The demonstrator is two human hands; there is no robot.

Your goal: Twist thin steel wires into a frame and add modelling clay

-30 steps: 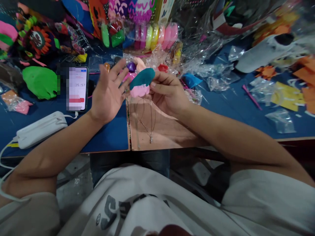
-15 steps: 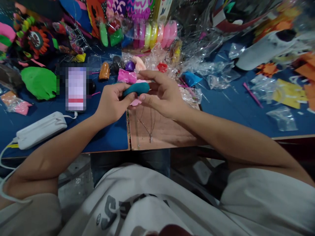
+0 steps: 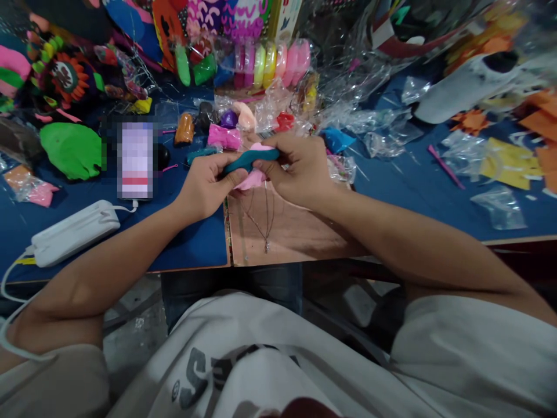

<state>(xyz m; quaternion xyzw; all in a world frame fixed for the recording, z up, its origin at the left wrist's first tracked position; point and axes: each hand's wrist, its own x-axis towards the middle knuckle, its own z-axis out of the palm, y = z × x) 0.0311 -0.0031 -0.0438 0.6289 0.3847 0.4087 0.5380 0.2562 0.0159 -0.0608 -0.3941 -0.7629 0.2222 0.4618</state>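
A strip of teal modelling clay (image 3: pixel 251 160) stretches between my two hands, slightly wavy and thinner in the middle. My left hand (image 3: pixel 205 184) pinches its left end between thumb and fingers. At the other end, my right hand (image 3: pixel 302 171) grips the clay the same way. Beneath the strip, a piece of light pink clay (image 3: pixel 255 179) shows, partly covered by the teal clay and my fingers. A thin necklace with a small pendant (image 3: pixel 267 245) hangs above the brown board (image 3: pixel 300 232). Just behind my left hand lies another teal piece (image 3: pixel 200 154).
Behind my hands sit a magenta packet (image 3: pixel 224 137), an orange-brown lump (image 3: pixel 184 129) and a purple lump (image 3: pixel 229 118). To the left are green clay (image 3: pixel 72 150), a phone (image 3: pixel 135 157) and a white power bank (image 3: pixel 76 232). Plastic wrappers (image 3: pixel 387 136) and a magenta stick (image 3: pixel 446 167) lie right.
The teal clay has become longer and thinner in the middle. My right hand has moved slightly right and closed on its end, and more of the pink clay shows underneath.
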